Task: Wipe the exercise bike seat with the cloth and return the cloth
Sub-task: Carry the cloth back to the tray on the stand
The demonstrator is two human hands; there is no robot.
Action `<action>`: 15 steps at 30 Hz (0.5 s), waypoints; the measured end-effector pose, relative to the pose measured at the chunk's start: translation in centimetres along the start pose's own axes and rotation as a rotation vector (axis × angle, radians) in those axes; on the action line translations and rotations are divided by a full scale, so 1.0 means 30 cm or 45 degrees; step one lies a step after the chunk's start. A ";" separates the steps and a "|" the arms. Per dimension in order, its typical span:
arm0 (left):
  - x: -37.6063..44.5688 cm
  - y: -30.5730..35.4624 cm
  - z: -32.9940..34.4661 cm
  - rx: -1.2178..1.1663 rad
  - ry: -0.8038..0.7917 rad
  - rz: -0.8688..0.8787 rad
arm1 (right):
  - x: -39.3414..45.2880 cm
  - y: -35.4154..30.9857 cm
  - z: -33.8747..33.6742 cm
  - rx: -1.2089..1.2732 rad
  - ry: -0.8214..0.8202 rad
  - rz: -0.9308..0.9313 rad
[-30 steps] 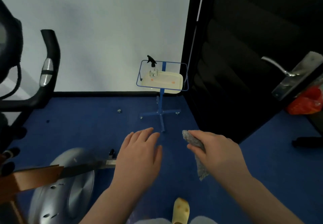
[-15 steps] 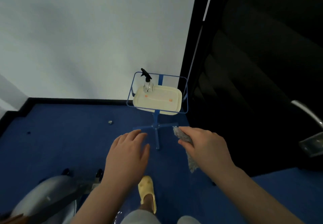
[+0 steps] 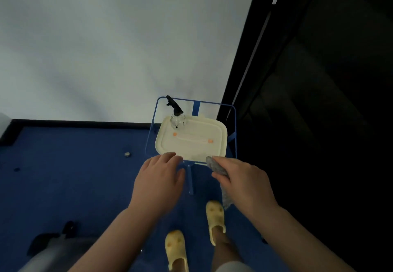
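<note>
A clear spray bottle [image 3: 177,118] stands at the far left corner of the cream tray [image 3: 214,142] on its blue wire stand [image 3: 234,127]. My yellow slippers [image 3: 215,216] are on the blue carpet below. My left hand [image 3: 158,181] hovers flat, fingers loosely spread, at the tray's near edge. My right hand [image 3: 242,181] pinches the grey cloth [image 3: 217,166], its top end just over the tray's near right corner.

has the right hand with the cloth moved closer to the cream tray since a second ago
Yes. The right hand holding the cloth now reaches the cream tray's near edge.
</note>
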State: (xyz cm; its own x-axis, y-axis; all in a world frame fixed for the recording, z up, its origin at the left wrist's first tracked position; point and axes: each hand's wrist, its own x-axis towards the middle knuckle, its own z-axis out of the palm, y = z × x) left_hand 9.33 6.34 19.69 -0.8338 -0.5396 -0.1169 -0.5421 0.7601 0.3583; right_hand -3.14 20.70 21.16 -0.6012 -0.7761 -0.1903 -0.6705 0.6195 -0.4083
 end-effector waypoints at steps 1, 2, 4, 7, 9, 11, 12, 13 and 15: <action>0.050 0.002 0.010 0.003 -0.003 -0.003 | 0.044 0.020 -0.002 0.013 -0.004 0.003; 0.107 0.003 0.026 -0.006 -0.004 -0.011 | 0.096 0.046 -0.003 0.027 -0.002 0.000; 0.206 0.008 0.071 -0.034 -0.037 -0.057 | 0.197 0.097 0.004 0.038 -0.040 -0.014; 0.322 -0.004 0.153 -0.055 -0.074 -0.148 | 0.324 0.159 0.036 0.036 -0.123 -0.038; 0.403 -0.015 0.213 -0.059 -0.115 -0.195 | 0.408 0.196 0.069 0.034 -0.169 -0.034; 0.495 -0.028 0.275 -0.068 -0.159 -0.228 | 0.508 0.246 0.119 0.021 -0.227 -0.016; 0.539 -0.036 0.306 -0.077 -0.187 -0.250 | 0.560 0.273 0.148 0.008 -0.270 -0.007; 0.577 -0.048 0.339 -0.087 -0.219 -0.278 | 0.615 0.301 0.184 0.000 -0.311 -0.003; 0.631 -0.082 0.400 -0.094 -0.295 -0.356 | 0.718 0.344 0.257 -0.022 -0.382 -0.010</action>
State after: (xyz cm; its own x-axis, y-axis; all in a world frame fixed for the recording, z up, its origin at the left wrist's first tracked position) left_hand -6.38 -1.39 5.49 -0.6609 -0.6198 -0.4233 -0.7502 0.5623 0.3479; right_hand -19.66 9.45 5.96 -0.4423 -0.7794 -0.4438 -0.6833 0.6134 -0.3961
